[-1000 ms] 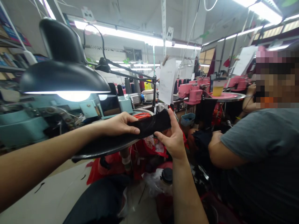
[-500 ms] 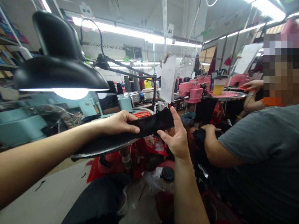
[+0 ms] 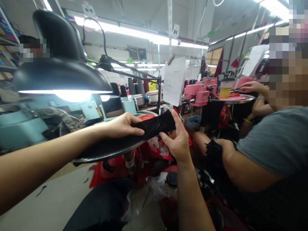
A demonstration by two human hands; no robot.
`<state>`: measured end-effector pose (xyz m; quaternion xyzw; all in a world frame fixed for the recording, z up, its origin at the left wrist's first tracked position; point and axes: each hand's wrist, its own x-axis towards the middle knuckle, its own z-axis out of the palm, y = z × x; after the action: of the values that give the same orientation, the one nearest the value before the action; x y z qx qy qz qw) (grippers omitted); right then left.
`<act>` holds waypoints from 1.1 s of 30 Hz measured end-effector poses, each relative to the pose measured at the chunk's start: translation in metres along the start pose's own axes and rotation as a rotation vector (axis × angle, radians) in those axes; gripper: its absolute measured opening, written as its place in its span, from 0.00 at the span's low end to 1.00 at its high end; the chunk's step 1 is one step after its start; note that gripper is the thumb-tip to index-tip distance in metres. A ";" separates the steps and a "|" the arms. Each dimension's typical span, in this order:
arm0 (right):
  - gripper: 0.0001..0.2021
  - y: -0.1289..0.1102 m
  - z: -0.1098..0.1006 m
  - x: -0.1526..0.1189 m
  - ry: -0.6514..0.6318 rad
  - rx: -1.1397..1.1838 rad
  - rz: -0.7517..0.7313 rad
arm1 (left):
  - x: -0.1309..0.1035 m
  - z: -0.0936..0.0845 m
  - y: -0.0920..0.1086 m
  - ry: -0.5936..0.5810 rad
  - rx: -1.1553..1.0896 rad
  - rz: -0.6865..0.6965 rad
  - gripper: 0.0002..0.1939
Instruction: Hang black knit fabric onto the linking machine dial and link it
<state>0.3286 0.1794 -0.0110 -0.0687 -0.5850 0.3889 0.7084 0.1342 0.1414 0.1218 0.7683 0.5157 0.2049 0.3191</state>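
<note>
Over the edge of a round, metal-rimmed table (image 3: 106, 158), we hold a flat black fabric strip (image 3: 157, 126).
Our left hand (image 3: 124, 125) has thumb and fingers clamped on it; our right hand (image 3: 180, 143) touches its end, thumb and index finger apart; whether it grips, we cannot tell.

The wearer's bare left hand (image 3: 121, 126) and bare right hand (image 3: 178, 144), two; one strip of black cloth (image 3: 158, 125); one black dome-shaped lamp (image 3: 61, 72); one cup of yellow liquid (image 3: 225, 92); one blue plastic basket (image 3: 192, 124).
</note>
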 end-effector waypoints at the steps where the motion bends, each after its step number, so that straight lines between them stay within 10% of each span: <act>1: 0.39 0.000 -0.001 0.000 0.006 -0.003 0.003 | 0.000 0.000 0.001 -0.001 0.006 -0.001 0.18; 18: 0.35 0.010 0.005 0.006 -0.127 -0.079 0.081 | 0.013 -0.011 0.006 -0.169 0.091 -0.038 0.15; 33: 0.44 0.004 -0.015 0.003 0.044 0.006 0.111 | 0.012 -0.002 -0.013 -0.099 -0.020 0.027 0.20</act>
<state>0.3397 0.1894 -0.0159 -0.1074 -0.5632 0.4278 0.6988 0.1289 0.1562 0.1145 0.7812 0.4868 0.1759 0.3490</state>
